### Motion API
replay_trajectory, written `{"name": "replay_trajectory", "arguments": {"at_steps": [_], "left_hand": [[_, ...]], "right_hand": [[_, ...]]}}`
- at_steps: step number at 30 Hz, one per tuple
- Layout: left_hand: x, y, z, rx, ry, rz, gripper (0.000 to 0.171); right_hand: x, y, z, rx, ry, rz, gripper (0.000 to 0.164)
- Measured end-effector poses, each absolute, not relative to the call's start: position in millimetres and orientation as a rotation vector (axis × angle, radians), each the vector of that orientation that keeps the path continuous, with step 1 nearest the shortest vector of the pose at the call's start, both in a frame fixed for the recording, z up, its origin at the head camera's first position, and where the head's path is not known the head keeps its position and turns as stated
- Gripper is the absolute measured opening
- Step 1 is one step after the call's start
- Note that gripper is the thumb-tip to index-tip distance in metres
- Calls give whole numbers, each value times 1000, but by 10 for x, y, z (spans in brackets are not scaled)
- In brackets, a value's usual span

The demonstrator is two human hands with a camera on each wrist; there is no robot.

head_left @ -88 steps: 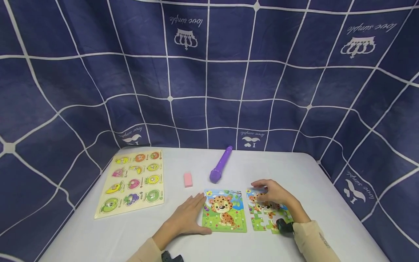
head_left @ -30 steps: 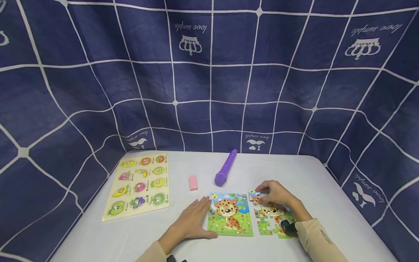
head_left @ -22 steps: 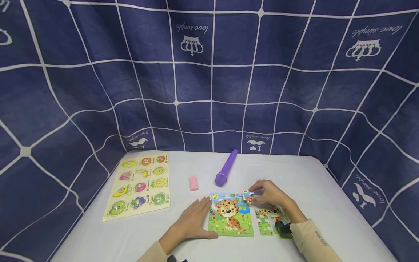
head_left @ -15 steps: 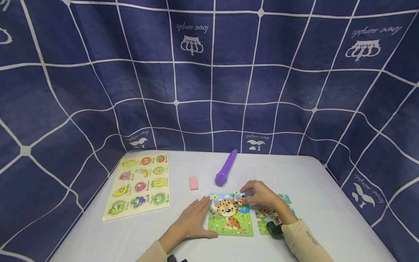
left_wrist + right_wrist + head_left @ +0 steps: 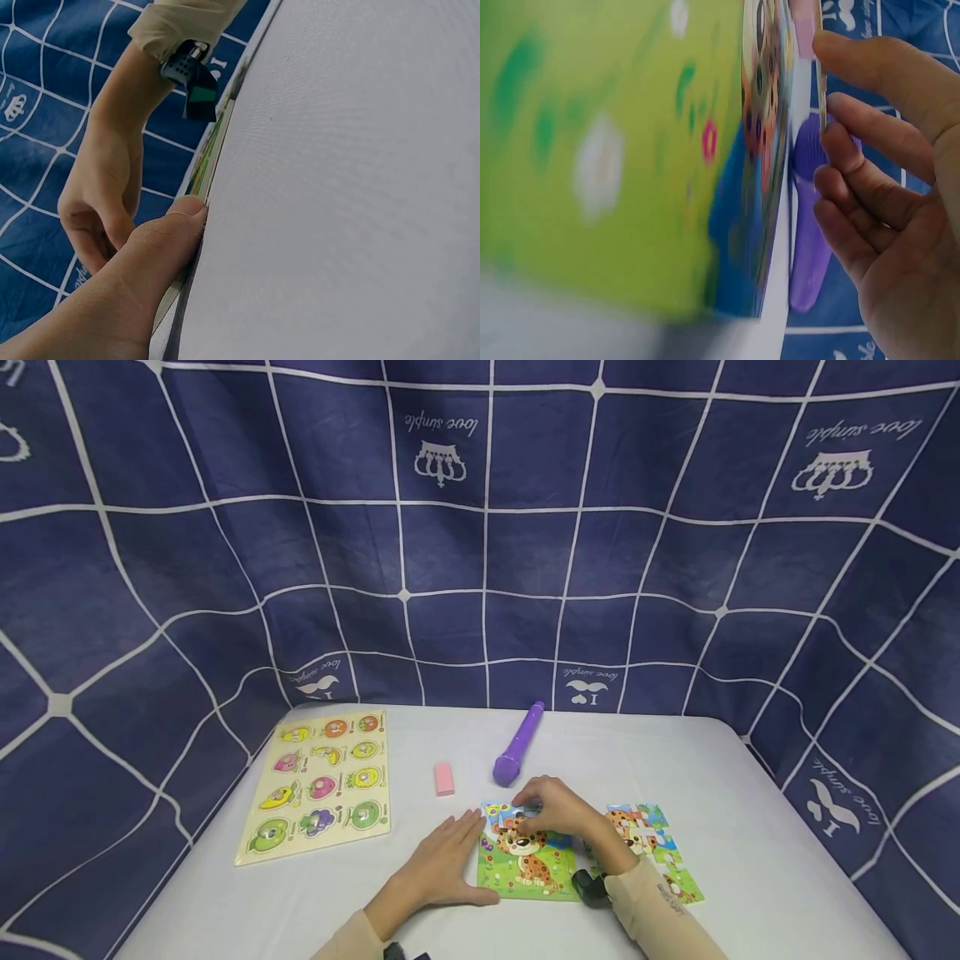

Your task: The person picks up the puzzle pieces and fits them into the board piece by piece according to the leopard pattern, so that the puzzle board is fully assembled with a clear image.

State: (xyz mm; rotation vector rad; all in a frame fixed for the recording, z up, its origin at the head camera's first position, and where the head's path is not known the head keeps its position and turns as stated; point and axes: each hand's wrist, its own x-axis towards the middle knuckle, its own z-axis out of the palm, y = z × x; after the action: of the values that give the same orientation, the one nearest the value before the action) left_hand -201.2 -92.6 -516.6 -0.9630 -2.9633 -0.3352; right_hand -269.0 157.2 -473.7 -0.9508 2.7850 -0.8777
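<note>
My left hand (image 5: 442, 864) lies along the left side of a square leopard puzzle board (image 5: 525, 870), its fingers extended. In the left wrist view the thumb (image 5: 169, 232) touches the board's near edge. Over the board's upper left, my right hand (image 5: 558, 810) pinches a puzzle piece between thumb and fingers. From the right wrist view the puzzle piece (image 5: 821, 90) appears edge-on, raised above the board face. Right of the board, partly covered by the right forearm, lies a group of leopard puzzle pieces (image 5: 660, 839) with gaps among them.
Behind the board a purple toy microphone (image 5: 517, 747) lies at a slant, with a pink block (image 5: 444, 779) to its left. A wooden fruit knob puzzle (image 5: 322, 793) occupies the left side of the white table (image 5: 465, 935). A blue checked curtain (image 5: 480, 552) hangs around the table.
My right hand has picked up a corner puzzle piece from the group on the right and carried it left over the board. The left hand keeps its place at the board.
</note>
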Motion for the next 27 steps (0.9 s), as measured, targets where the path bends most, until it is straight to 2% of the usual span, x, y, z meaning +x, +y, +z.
{"name": "replay_trajectory", "arguments": {"at_steps": [27], "left_hand": [[-1998,-922,-5163,-969,-2960,-328,119]], "right_hand": [[-2681,1286,-4769,-779,2783,-810,36]]}}
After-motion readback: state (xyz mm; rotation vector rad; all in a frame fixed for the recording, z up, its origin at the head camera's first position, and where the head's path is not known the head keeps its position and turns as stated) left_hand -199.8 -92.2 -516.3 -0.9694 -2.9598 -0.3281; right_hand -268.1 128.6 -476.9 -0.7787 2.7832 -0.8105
